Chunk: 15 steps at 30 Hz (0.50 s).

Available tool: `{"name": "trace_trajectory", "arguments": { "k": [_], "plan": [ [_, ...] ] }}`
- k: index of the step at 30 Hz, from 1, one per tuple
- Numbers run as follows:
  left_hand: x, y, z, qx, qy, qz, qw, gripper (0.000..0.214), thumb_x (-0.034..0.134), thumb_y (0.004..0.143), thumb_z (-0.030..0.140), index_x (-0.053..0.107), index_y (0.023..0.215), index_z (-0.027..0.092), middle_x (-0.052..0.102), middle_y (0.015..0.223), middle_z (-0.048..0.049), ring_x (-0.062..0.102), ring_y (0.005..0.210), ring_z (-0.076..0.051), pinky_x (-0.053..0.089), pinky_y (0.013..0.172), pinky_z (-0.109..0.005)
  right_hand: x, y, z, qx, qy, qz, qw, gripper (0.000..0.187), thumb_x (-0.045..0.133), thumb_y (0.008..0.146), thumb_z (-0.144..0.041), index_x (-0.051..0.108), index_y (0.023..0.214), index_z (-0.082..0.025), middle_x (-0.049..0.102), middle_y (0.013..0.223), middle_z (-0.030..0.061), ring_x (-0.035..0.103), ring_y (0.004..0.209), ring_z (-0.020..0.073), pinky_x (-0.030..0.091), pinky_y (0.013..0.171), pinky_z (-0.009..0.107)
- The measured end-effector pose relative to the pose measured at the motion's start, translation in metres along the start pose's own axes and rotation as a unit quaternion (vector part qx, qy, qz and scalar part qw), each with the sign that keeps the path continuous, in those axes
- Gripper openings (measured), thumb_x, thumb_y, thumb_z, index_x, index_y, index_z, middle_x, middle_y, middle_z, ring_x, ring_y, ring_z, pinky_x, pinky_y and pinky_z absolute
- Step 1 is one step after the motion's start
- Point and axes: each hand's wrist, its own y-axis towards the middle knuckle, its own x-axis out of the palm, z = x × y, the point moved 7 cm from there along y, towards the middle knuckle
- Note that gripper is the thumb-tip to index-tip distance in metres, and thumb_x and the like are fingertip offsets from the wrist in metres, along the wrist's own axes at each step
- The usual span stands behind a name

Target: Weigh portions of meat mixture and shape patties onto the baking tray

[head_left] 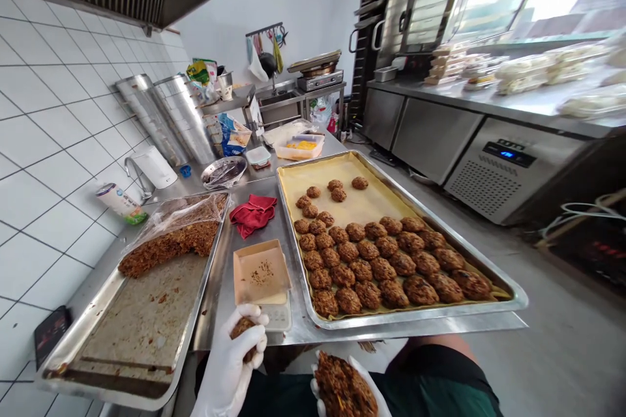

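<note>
My left hand (pixel 239 352), in a white glove, curls its fingers round a small brown lump of shredded mixture (pixel 243 328), just in front of the kitchen scale (pixel 280 316). On the scale rests a square paper tray (pixel 244 265) with crumbs in it. At the bottom edge, my gloved right hand (pixel 368 381) cups a bigger lump of the same mixture (pixel 342 386); part of it is cut off by the frame. A lined baking tray (pixel 323 176) to the right carries rows of shaped brown balls (pixel 368 249).
A metal tray (pixel 141 326) at left holds a mass of mixture (pixel 171 244) partly under plastic film. A red cloth (pixel 253 214) lies between the trays. Behind are a metal bowl (pixel 225 171) and a plastic container (pixel 299 148). A phone (pixel 51 332) leans by the tiled wall.
</note>
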Motion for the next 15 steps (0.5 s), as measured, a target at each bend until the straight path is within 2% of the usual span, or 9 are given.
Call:
{"name": "trace_trajectory", "arguments": {
  "k": [2,4,7,8,10,12,13,14,15],
  "plan": [
    [0.002,0.001,-0.003,0.003,0.021,-0.034,0.999,0.022,0.083,0.074,0.024,0.065,0.086,0.019,0.060,0.078,0.0000,0.048,0.059,-0.007,0.036,0.049,-0.017,0.003,-0.001,0.002,0.008,0.004,-0.012,1.000,0.030,0.072,0.087,-0.044,0.080,0.097,-0.017,0.081,0.098,0.0073,0.075,0.092,0.0257,0.060,0.081,0.039],
    [0.001,0.004,-0.009,-0.014,0.033,-0.047,0.998,0.031,0.081,0.078,0.039,0.059,0.072,0.017,0.053,0.062,0.0015,0.042,0.050,-0.007,0.027,0.041,-0.017,0.006,-0.003,0.002,0.009,0.007,-0.019,1.000,0.035,0.067,0.090,-0.045,0.079,0.098,-0.014,0.081,0.099,0.0085,0.075,0.093,0.0251,0.060,0.081,0.037],
    [-0.006,0.006,-0.015,-0.053,0.012,-0.014,0.998,0.050,0.070,0.083,0.060,0.051,0.062,0.018,0.042,0.048,0.0042,0.030,0.037,-0.005,0.014,0.035,-0.018,0.006,-0.004,0.002,0.003,0.012,-0.015,1.000,0.039,0.063,0.093,-0.049,0.078,0.100,-0.013,0.081,0.098,0.0088,0.075,0.092,0.0244,0.059,0.078,0.035],
    [-0.005,0.006,-0.013,-0.059,0.006,-0.014,0.998,0.051,0.065,0.085,0.063,0.053,0.064,0.018,0.042,0.047,0.0040,0.031,0.036,-0.006,0.014,0.034,-0.018,0.006,-0.004,0.002,0.001,0.014,-0.011,1.000,0.040,0.062,0.093,-0.049,0.078,0.100,-0.014,0.081,0.097,0.0085,0.075,0.091,0.0242,0.060,0.078,0.035],
    [0.002,0.002,-0.006,-0.062,0.000,-0.045,0.997,0.045,0.060,0.089,0.062,0.063,0.079,0.018,0.053,0.056,-0.0001,0.046,0.043,-0.010,0.028,0.037,-0.018,0.004,-0.005,0.002,-0.002,0.013,-0.011,1.000,0.040,0.062,0.093,-0.049,0.078,0.098,-0.014,0.081,0.098,0.0083,0.075,0.091,0.0245,0.060,0.078,0.036],
    [0.011,-0.002,0.002,-0.055,0.018,-0.088,0.994,0.035,0.069,0.087,0.051,0.066,0.104,0.021,0.069,0.085,-0.0072,0.064,0.064,-0.017,0.045,0.048,-0.023,0.004,-0.004,0.002,-0.002,0.012,-0.020,1.000,0.041,0.062,0.093,-0.049,0.078,0.098,-0.012,0.081,0.098,0.0090,0.075,0.091,0.0247,0.060,0.078,0.036],
    [0.014,-0.003,0.005,-0.049,0.029,-0.097,0.994,0.038,0.074,0.085,0.045,0.064,0.114,0.023,0.070,0.102,-0.0093,0.067,0.072,-0.019,0.047,0.051,-0.024,0.004,-0.004,0.002,-0.004,0.011,-0.025,1.000,0.041,0.062,0.093,-0.049,0.078,0.099,-0.012,0.081,0.098,0.0092,0.075,0.091,0.0247,0.060,0.078,0.036],
    [0.014,-0.003,0.007,-0.044,0.034,-0.093,0.994,0.040,0.076,0.083,0.040,0.063,0.117,0.025,0.070,0.110,-0.0098,0.066,0.071,-0.017,0.045,0.050,-0.022,0.004,-0.004,0.002,-0.005,0.011,-0.028,1.000,0.040,0.063,0.093,-0.049,0.078,0.100,-0.013,0.081,0.099,0.0091,0.075,0.091,0.0247,0.060,0.078,0.036],
    [0.013,-0.001,0.006,-0.044,0.030,-0.083,0.995,0.036,0.076,0.083,0.039,0.064,0.114,0.024,0.070,0.109,-0.0095,0.062,0.061,-0.012,0.038,0.044,-0.019,0.004,-0.003,0.001,-0.006,0.012,-0.029,0.999,0.039,0.064,0.092,-0.049,0.078,0.101,-0.014,0.081,0.099,0.0089,0.075,0.091,0.0246,0.060,0.078,0.036]
  ]
}}
